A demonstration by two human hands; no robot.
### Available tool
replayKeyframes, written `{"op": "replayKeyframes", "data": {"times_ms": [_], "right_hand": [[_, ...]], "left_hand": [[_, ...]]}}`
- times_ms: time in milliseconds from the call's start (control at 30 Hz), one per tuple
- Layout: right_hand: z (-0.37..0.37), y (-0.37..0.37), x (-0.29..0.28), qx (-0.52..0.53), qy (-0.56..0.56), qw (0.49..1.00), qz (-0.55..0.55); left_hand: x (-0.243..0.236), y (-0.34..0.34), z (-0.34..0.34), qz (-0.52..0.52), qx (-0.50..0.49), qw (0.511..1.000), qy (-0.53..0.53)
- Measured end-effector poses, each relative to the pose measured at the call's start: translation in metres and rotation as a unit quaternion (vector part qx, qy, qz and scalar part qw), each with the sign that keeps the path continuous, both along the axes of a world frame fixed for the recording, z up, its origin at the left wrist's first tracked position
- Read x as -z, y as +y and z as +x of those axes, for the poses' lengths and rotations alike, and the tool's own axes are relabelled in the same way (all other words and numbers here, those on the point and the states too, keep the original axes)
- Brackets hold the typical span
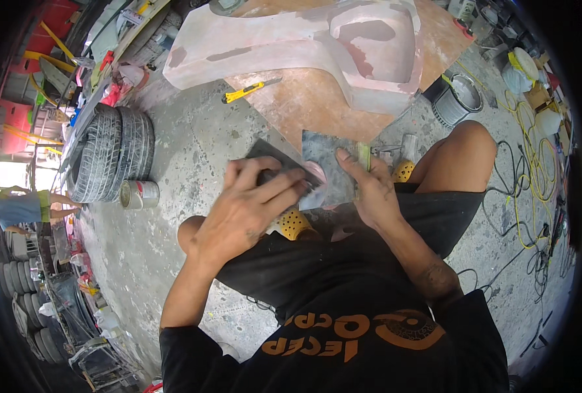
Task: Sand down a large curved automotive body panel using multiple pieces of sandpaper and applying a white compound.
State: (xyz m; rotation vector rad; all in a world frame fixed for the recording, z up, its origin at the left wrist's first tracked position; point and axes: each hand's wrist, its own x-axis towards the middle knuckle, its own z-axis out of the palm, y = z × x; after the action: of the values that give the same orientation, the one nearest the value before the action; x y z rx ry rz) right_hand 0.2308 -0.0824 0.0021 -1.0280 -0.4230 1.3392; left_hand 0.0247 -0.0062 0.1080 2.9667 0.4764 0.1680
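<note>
My left hand is closed on a dark, flat spreader. The spreader's edge meets a patch of pink putty on a thin grey plate. My right hand grips that plate by its right side, thumb on top and fingers beneath. A narrow greenish strip shows beside the right thumb; whether it is part of the plate I cannot tell. Beyond my hands, a large moulded panel, whitish-pink with grey patches, lies on a brown sheet. A yellow utility knife rests near it, blade out.
Two dusty tires and a tin can stand on the concrete floor to the left. An open paint tin is at the right of the panel. Yellow and black cables tangle farther right. Another person is at far left.
</note>
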Motion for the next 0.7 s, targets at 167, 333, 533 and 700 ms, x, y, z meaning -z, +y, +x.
{"op": "replayKeyframes", "data": {"times_ms": [167, 333, 533, 700], "right_hand": [[-0.007, 0.003, -0.006, 0.049, 0.083, 0.995, -0.002], [-0.005, 0.002, -0.013, 0.012, 0.034, 0.999, -0.006], [-0.003, 0.005, 0.003, 0.019, -0.033, 0.999, -0.005], [-0.001, 0.001, -0.010, 0.022, 0.017, 0.999, 0.019]], "left_hand": [[0.004, 0.004, 0.003, 0.043, -0.001, 0.999, -0.024], [0.005, 0.001, 0.004, 0.007, -0.009, 1.000, -0.027], [-0.003, 0.002, 0.007, 0.060, -0.032, 0.995, -0.067], [0.007, 0.000, 0.002, -0.040, -0.039, 0.982, -0.179]]}}
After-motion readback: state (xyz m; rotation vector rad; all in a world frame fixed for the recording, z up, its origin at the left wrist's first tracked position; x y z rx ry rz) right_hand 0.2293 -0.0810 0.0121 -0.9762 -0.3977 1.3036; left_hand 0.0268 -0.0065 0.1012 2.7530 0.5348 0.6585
